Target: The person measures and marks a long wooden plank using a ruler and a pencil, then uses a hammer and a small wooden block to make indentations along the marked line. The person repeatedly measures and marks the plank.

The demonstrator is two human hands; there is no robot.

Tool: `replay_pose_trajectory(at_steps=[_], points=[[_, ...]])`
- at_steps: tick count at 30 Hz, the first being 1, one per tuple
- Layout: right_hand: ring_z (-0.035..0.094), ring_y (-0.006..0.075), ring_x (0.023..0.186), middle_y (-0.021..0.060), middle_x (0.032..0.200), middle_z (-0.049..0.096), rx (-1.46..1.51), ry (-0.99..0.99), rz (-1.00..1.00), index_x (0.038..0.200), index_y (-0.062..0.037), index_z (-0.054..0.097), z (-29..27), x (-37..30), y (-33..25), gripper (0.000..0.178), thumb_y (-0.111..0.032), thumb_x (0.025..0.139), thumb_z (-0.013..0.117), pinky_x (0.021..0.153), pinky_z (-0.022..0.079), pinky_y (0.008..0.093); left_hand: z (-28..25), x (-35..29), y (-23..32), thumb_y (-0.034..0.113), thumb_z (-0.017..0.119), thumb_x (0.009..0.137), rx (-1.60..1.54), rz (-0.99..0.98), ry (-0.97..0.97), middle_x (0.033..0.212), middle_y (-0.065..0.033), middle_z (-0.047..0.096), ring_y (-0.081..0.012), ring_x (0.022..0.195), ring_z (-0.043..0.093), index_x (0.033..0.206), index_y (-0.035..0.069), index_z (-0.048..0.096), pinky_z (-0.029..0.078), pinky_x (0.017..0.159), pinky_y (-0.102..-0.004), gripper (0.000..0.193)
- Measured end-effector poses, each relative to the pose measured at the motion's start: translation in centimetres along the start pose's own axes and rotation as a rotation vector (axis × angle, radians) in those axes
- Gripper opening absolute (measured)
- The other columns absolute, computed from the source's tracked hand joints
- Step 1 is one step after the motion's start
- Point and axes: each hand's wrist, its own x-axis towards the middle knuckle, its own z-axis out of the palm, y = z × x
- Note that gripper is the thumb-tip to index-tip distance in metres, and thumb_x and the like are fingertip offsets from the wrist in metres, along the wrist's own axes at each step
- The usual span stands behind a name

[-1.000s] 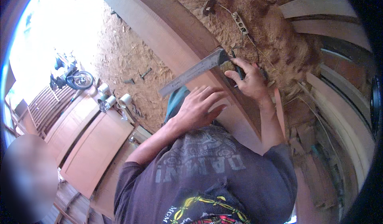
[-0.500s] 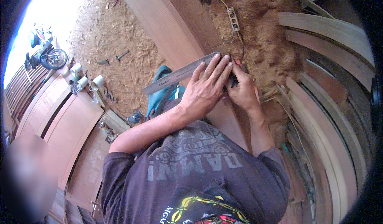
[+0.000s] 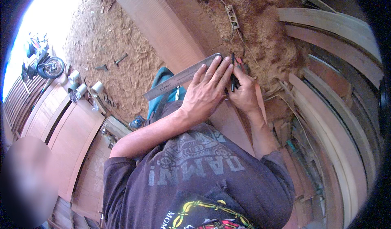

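- I am leaning over a long reddish wooden board (image 3: 163, 29) that is running across the sawdust-covered ground (image 3: 102, 37); it is serving as my surface, so everything I am handling is lying on it.
- Curved timber pieces (image 3: 326, 25) are stacking up on my right, and panelled doors (image 3: 65, 127) are lying to my left, with a motorbike (image 3: 40, 62) parked well beyond them.
- I am laying a metal ruler (image 3: 179, 78) flat across the board, slanting from lower left to upper right, probably to give me a straight edge to follow.
- My left hand (image 3: 205, 92) is spreading its fingers over the ruler's right end and pressing down; this grip is open and flat, pinning rather than clasping, likely to stop the ruler sliding.
- My right hand (image 3: 244, 92) is closing its grip on a dark pen (image 3: 233, 72), holding it upright with the tip just beside the ruler's end.
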Motion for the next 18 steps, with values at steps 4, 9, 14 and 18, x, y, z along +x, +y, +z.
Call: replay_pose_trajectory(at_steps=[4,9,14,18], points=[[0.069,0.047,0.106,0.0281,0.109,0.071,0.016,-0.013,0.072,0.12,0.0017,0.064,0.16,-0.09,0.05,0.029,-0.005,0.092,0.068,0.088,0.056,0.0486,-0.02,0.05,-0.04,0.031,0.071,0.087,-0.002,0.001,0.01,0.171,-0.0083,0.033,-0.0268,0.16,0.026,0.16,0.009,0.04,0.023,0.128,-0.0467,0.082],[0.07,0.047,0.103,0.0274,0.106,0.071,0.014,0.004,0.041,0.118,0.0016,0.063,0.16,0.01,0.15,0.028,-0.006,0.091,0.069,0.086,0.056,0.0494,0.03,0.03,-0.1,0.032,0.071,0.088,-0.006,-0.002,-0.006,0.171,-0.0083,0.033,-0.0266,0.16,0.026,0.16,0.009,0.04,0.021,0.129,-0.046,0.082],[0.076,0.0353,0.102,0.0267,0.106,0.072,-0.022,-0.027,0.017,0.131,0.0044,0.063,-0.02,-0.09,0.13,0.037,-0.004,0.095,0.068,0.082,0.058,0.04,0.01,0.08,-0.1,0.032,0.072,0.087,-0.009,0.002,0.008,0.172,-0.0087,0.031,-0.0269,0.161,0.024,0.161,0.008,0.039,0.019,0.129,-0.0458,0.084],[0.071,0.0451,0.1,0.0262,0.102,0.071,0.025,-0.036,0.101,0.118,0.0007,0.063,0.16,-0.04,-0.06,0.033,-0.007,0.088,0.074,0.082,0.056,0.0472,-0.24,0.03,-0.09,0.032,0.074,0.085,-0.039,-0.002,-0.014,0.173,-0.0089,0.029,-0.0272,0.162,0.022,0.162,0.009,0.036,0.019,0.13,-0.0459,0.089]])
